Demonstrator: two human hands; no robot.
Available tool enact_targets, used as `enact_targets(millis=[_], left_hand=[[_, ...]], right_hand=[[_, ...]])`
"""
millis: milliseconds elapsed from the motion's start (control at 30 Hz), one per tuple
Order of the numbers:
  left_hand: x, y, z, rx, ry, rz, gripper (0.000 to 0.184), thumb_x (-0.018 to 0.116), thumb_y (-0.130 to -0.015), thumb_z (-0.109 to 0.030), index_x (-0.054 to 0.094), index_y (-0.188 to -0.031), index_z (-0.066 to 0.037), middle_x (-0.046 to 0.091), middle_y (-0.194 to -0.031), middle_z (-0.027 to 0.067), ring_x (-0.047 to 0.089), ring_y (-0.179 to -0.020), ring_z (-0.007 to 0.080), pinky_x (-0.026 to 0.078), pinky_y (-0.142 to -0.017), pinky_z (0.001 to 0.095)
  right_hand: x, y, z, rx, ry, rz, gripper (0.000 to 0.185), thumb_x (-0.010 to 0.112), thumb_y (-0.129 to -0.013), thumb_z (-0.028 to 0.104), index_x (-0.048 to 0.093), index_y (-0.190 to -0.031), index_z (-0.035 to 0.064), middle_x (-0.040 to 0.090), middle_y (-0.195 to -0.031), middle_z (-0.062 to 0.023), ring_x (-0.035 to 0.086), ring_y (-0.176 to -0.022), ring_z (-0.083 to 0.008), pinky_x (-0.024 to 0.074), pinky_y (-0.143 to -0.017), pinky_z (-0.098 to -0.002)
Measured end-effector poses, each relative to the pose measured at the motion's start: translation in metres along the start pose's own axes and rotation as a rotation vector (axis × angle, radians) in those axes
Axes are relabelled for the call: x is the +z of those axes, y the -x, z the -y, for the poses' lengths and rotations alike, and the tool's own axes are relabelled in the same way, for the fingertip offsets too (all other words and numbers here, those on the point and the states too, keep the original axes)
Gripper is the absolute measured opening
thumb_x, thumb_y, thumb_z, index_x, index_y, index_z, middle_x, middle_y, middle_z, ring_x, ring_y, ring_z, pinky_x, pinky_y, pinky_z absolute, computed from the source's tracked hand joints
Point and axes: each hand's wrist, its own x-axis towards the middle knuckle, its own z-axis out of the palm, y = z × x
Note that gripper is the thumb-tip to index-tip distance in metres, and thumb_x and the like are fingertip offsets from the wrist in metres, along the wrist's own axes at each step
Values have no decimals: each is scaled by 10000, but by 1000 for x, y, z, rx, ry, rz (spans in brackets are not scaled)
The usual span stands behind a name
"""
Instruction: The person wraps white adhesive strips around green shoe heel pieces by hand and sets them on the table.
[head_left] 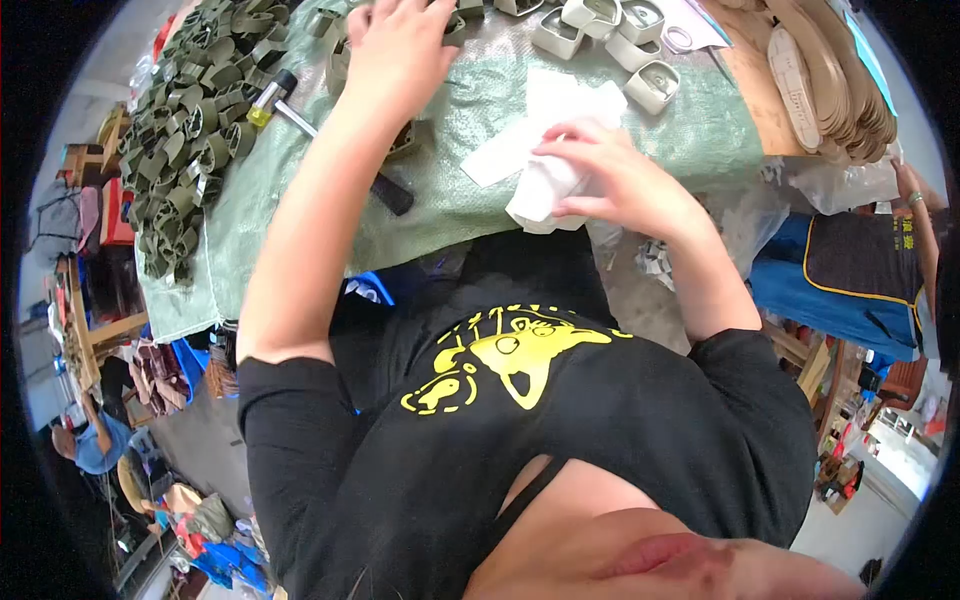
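My left hand [395, 50] is at the far side of the table, over olive-green hollow pieces shaped like shoe heels [335, 68]. Its fingers look spread, and the tips are partly cut off by the frame edge. My right hand [625, 180] curls its thumb and fingers around a bundle of white sheets [545, 190]; whether they are paper or cloth I cannot tell. More white sheets [500, 152] lie flat just beyond. Under my left forearm lies a hammer, its black handle [392, 195] showing on one side and its metal shaft [295, 118] on the other.
A large heap of olive-green pieces [190, 130] covers the left of the green woven sheet [460, 120]. Light grey pieces [653, 87] stand at the back, near scissors [680, 38]. Stacked insole shapes [830, 80] lie at right. Another person's arm [920, 210] is at the right edge.
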Motion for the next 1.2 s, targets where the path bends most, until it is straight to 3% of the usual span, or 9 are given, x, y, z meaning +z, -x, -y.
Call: enact_targets(millis=[267, 367, 400, 533, 667, 767, 867, 1033, 1200], left_hand=[[23, -11, 22, 87, 47, 35, 474, 717, -730, -62, 565, -1179, -63, 547, -1206, 108, 500, -1183, 289, 381, -1003, 412], [10, -10, 26, 130, 26, 55, 485, 734, -702, -43, 564, -1155, -74, 541, -1217, 120, 487, -1206, 301, 373, -1022, 414], [12, -11, 29, 135, 53, 47, 512, 758, -673, -40, 551, -1141, -74, 534, -1229, 132, 484, -1206, 330, 390, -1016, 407], [5, -16, 48, 248, 206, 54, 522, 782, -678, -55, 529, -1135, -56, 552, -1188, 152, 518, -1153, 374, 443, -972, 402], [-24, -2, 45, -153, 449, 312, 595, 795, -729, -84, 501, -1244, -33, 552, -1229, 142, 523, -1198, 331, 427, -1009, 359], [-7, 32, 66, -55, 429, 59, 523, 754, -822, -252, 567, -1274, -65, 606, -1283, 129, 546, -1210, 372, 416, -1031, 430], [-25, 57, 54, -229, 653, -36, 472, 755, -829, -205, 567, -1229, -42, 606, -1256, 123, 567, -1185, 299, 420, -1024, 383], [-27, 111, 29, -524, 1372, -105, 522, 745, -857, -121, 474, -1284, 8, 589, -1222, 108, 567, -1138, 206, 426, -1006, 325], [-41, 140, -7, -674, 1606, -113, 515, 676, -918, -138, 414, -1336, 11, 576, -1239, 109, 545, -1159, 176, 409, -1016, 315]], right_hand=[[7, 2, -19, -52, -176, -125, 286, 637, -915, 174, 656, -1144, 4, 656, -1147, -68, 586, -1057, -221, 478, -892, -337], [2, 5, -28, 348, -522, -168, 275, 575, -983, 206, 652, -1115, -23, 669, -1108, -38, 612, -1005, -174, 474, -895, -307], [14, 0, -30, 382, -618, -411, 389, 519, -1019, 345, 659, -1107, -7, 644, -826, 17, 549, -771, -83, 457, -758, -252], [12, -13, -43, 500, -938, -507, 398, 525, -1011, 371, 658, -1071, 0, 594, -795, 42, 494, -729, -77, 425, -700, -253], [9, -3, -49, 477, -780, -301, 379, 521, -1015, 347, 660, -1090, 2, 625, -918, 9, 536, -851, -98, 438, -787, -267], [4, 4, -34, 400, -569, -149, 333, 539, -1008, 264, 648, -1152, -16, 672, -1078, -55, 589, -989, -155, 451, -896, -297], [12, 3, -20, 118, -270, -150, 280, 622, -939, 162, 645, -1174, 11, 660, -1106, -130, 599, -1023, -239, 455, -896, -315], [5, 9, -11, 177, -296, -134, 322, 618, -941, 204, 640, -1191, 4, 648, -1173, -181, 600, -1089, -254, 447, -929, -320], [11, 10, -4, 330, -477, -168, 352, 567, -974, 256, 647, -1169, -26, 676, -1106, -127, 595, -1069, -193, 442, -932, -305]])
